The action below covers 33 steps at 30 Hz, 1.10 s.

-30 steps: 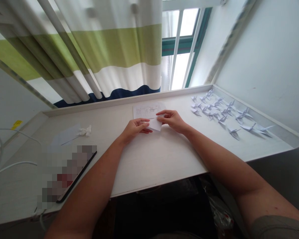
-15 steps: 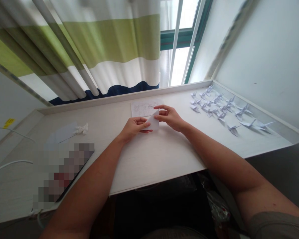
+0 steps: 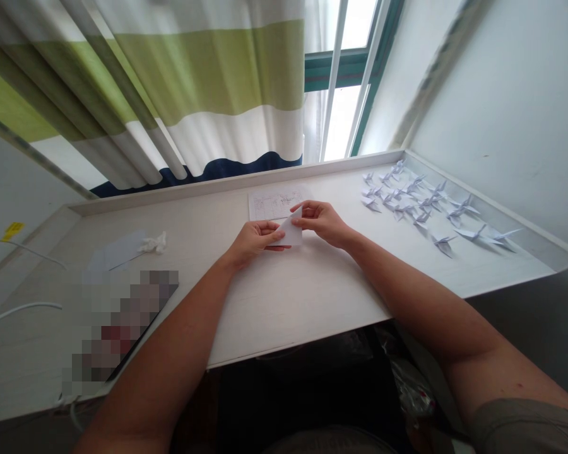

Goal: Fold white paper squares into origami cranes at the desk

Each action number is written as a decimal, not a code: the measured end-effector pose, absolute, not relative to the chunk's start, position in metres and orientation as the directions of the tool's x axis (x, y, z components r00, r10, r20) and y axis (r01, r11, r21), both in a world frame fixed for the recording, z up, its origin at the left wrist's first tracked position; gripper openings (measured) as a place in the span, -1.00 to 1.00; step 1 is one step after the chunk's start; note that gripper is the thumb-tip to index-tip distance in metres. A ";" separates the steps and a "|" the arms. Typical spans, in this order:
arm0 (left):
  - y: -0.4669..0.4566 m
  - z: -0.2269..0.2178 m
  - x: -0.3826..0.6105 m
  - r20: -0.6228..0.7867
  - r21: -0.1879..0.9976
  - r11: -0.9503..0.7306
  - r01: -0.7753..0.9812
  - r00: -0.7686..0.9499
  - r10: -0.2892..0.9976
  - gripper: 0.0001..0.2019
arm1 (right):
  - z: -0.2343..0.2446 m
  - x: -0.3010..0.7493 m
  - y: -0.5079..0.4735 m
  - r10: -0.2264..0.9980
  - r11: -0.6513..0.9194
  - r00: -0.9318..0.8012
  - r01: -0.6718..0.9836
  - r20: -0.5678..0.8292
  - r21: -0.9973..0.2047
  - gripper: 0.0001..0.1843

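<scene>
A white desk (image 3: 265, 302), edged by a raised rim along its back and sides, is set beneath a window. At the far left, white cables (image 3: 28, 307) are draped over the surface, and a yellow label (image 3: 13, 231) is stuck to the side rim. Next, a flat object (image 3: 137, 309) is masked by pixels; beyond it, loose white paper (image 3: 116, 255) is topped at one end by a crumpled white wad (image 3: 154, 243). The back is screened by a curtain (image 3: 208, 75) banded in white, green and navy. At centre, a folded white paper (image 3: 291, 234) is pinched between the left hand (image 3: 253, 241) and the right hand (image 3: 320, 221), held just in front of a printed sheet (image 3: 265, 205). Farther right, a teal window frame (image 3: 350, 67) is crossed by pale bars, folded paper cranes (image 3: 422, 218) are clustered on the desk, and the corner is closed by a pale wall (image 3: 515, 113).
</scene>
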<state>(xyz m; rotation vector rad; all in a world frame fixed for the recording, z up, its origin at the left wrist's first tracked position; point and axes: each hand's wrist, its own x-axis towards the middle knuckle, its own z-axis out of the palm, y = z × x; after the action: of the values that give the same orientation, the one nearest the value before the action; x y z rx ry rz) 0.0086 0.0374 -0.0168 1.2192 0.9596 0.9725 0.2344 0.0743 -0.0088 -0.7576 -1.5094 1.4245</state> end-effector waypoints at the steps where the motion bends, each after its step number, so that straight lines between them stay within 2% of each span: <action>1: 0.037 -0.017 0.008 -0.062 0.993 0.088 -0.074 0.302 0.951 -0.56 | -0.009 0.234 0.074 0.891 0.148 -0.410 -0.144 0.195 -0.978 -0.50; 12: 0.035 -0.012 0.009 -0.096 0.993 0.111 -0.037 0.285 0.954 -0.45 | -0.011 0.236 0.076 0.899 0.124 -0.402 -0.149 0.175 -0.981 -0.49; 33: 0.033 -0.011 0.012 -0.045 0.998 0.052 -0.018 0.276 0.960 -0.45 | -0.009 0.233 0.076 0.907 0.128 -0.378 -0.177 0.188 -0.976 -0.50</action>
<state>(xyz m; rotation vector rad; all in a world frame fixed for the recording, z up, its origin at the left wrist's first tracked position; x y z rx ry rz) 0.0118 0.0332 -0.0115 1.2744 1.0071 0.9794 0.2330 0.0762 -0.0094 -0.7590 -1.4505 1.4336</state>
